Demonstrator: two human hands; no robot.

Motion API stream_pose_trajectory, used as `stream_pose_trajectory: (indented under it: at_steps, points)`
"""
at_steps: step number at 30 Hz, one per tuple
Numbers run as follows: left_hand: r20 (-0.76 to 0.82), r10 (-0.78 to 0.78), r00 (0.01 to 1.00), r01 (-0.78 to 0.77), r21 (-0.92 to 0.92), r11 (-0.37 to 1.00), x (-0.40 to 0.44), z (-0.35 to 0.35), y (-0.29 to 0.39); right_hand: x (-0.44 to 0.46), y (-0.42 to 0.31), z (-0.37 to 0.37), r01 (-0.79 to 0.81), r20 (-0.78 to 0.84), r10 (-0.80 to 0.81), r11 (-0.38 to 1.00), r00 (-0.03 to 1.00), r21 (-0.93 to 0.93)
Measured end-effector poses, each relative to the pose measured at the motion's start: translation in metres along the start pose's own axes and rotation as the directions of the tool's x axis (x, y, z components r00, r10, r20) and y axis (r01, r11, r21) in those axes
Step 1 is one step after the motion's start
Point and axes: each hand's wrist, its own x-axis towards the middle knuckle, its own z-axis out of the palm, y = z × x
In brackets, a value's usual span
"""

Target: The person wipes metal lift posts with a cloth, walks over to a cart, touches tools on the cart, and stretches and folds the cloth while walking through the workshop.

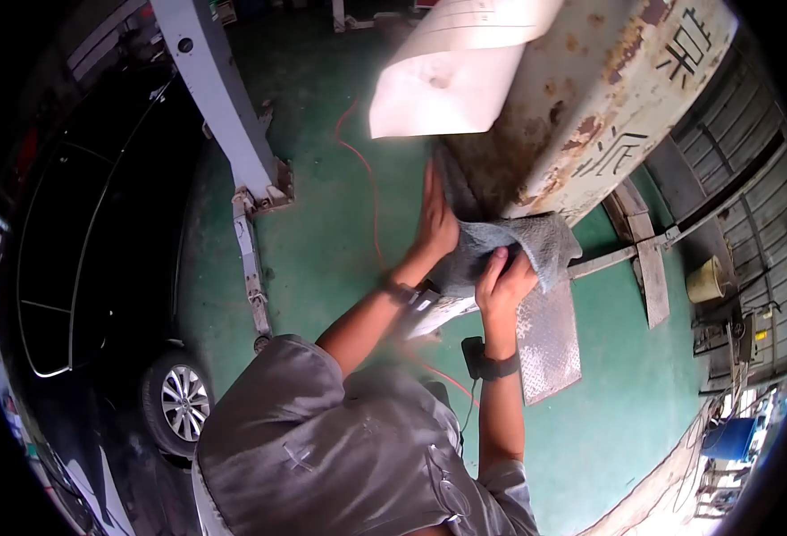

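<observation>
A grey cloth (pixel 550 246) lies bunched against the lower visible part of a rusty, pale painted post (pixel 581 152) with dark characters on it. My right hand (pixel 505 284) grips the cloth, thumb on top and fingers curled into it. My left hand (pixel 435 217) is at the cloth's left edge, beside the post, with its fingers stretched out and pointing up. A curled white sheet (pixel 452 80) hangs from the post above my hands.
A black car (pixel 99 223) stands at the left, beside a grey lift post (pixel 219 98) with a low arm. A red hose (pixel 373 192) runs over the green floor. A metal plate (pixel 550 344), a bucket (pixel 705 280) and a blue container (pixel 730 439) are at the right.
</observation>
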Motion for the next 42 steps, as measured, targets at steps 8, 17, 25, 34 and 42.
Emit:
stream_pose_trajectory:
  at_steps: [8, 17, 25, 34, 42]
  points:
    - [0.075, -0.244, 0.967, 0.250, -0.073, 0.966, -0.082, 0.005, -0.028, -0.091, 0.062, 0.063, -0.208, 0.131, 0.215, 0.976, 0.968, -0.068]
    - [0.222, -0.735, 0.640, 0.768, -0.213, 0.605, -0.230, 0.023, -0.085, -0.190, 0.060, 0.054, -0.138, 0.247, 0.170, 0.981, 0.954, -0.139]
    - [0.474, -0.682, 0.557, 0.407, 0.560, 0.722, -0.209, -0.022, -0.018, -0.186, 0.090, 0.032, -0.119, 0.265, 0.163, 0.978, 0.950, -0.174]
    - [0.465, -0.812, 0.353, 0.512, 0.630, 0.584, -0.309, -0.071, -0.002, -0.266, 0.114, 0.048, -0.469, 0.687, 0.036, 0.757, 0.726, 0.456]
    - [0.697, -0.573, 0.431, 0.169, 0.561, 0.810, -0.308, -0.091, 0.064, -0.301, 0.123, 0.003, -0.821, 0.808, 0.186, 0.264, 0.558, 0.506]
